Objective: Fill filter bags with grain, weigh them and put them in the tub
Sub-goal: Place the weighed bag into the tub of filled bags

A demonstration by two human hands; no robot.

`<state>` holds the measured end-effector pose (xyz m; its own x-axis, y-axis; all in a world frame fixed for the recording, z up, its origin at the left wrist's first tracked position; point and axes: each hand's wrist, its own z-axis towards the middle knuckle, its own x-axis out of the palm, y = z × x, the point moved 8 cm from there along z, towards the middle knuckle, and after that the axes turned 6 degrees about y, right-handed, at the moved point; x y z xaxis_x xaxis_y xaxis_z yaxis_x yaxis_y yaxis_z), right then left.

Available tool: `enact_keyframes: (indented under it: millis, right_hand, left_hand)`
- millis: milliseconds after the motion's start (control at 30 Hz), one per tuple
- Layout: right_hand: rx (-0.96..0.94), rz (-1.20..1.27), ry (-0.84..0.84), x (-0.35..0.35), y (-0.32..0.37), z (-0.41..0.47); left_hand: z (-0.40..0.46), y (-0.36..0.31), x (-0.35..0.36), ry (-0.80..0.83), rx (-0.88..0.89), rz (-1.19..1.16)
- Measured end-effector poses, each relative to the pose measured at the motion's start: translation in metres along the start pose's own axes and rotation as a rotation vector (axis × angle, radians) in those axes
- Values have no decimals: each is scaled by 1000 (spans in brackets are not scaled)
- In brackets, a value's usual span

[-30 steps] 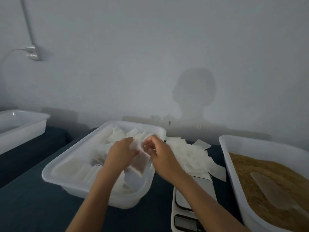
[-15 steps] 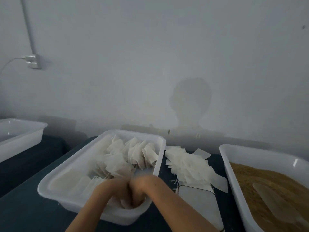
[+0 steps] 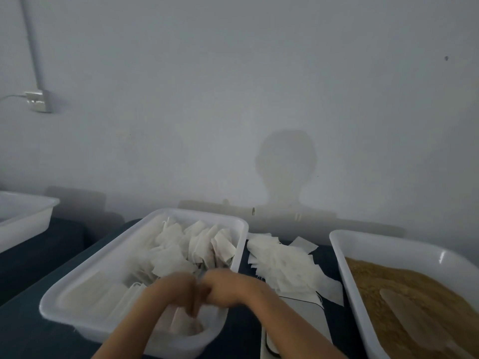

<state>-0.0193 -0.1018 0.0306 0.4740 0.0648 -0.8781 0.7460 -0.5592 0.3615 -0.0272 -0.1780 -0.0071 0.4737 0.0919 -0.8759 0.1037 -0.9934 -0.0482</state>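
A white tub [image 3: 77, 281] in front of me holds several filled filter bags [image 3: 197, 244] standing at its far end. My left hand [image 3: 171, 288] and my right hand [image 3: 223, 285] are pressed together low in the tub's near right corner. Their fingers point down and pinch the top of a filter bag [image 3: 185, 323] that rests on the tub floor. Motion blurs both hands. A white scale [image 3: 300, 320] lies right of the tub, partly behind my right forearm. At the right stands a grain tub [image 3: 344, 255] with brown grain [image 3: 383, 278] and a pale scoop [image 3: 414, 314] lying in it.
A pile of empty filter bags [image 3: 282, 265] lies on the dark table between the two tubs, overlapping the scale's far edge. Another white tub [image 3: 23, 218] sits at the far left. The wall runs close behind, with a socket [image 3: 39, 101] at upper left.
Both hands, which held a filled bag above the tub, have dropped into its near right corner with the bag. The view has tilted up slightly.
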Motion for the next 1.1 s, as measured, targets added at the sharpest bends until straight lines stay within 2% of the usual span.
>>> enact_keyframes:
  millis: [167, 233, 300, 400, 500, 567, 767, 867, 933, 1100]
  right_hand:
    - [46, 495, -546, -63, -70, -41]
    - [172, 586, -723, -74, -118, -58]
    - [376, 564, -833, -67, -166, -67]
    - [626, 505, -807, -45, -217, -76]
    - [732, 445, -584, -17, -239, -66]
    - [769, 386, -525, -8, -242, -63]
    - [754, 184, -534, -14, -237, -60]
    - [769, 111, -599, -20, -235, -66]
    - [764, 110, -699, -27, -233, -73]
    - [617, 237, -1019, -63, -213, -98]
  left_hand:
    - [5, -5, -63, -376, 17, -168]
    - [9, -16, -77, -472, 51, -273]
    - [15, -29, -85, -531, 80, -333]
    - [27, -43, -84, -555, 96, -404]
    - [39, -50, -76, -545, 98, -463]
    - [44, -50, -72, -552, 92, -496]
    - [52, -44, -67, -568, 77, -503]
    - [53, -45, -65, -565, 67, -495]
    - [50, -44, -66, -589, 63, -518]
    - [24, -45, -85, -797, 67, -631]
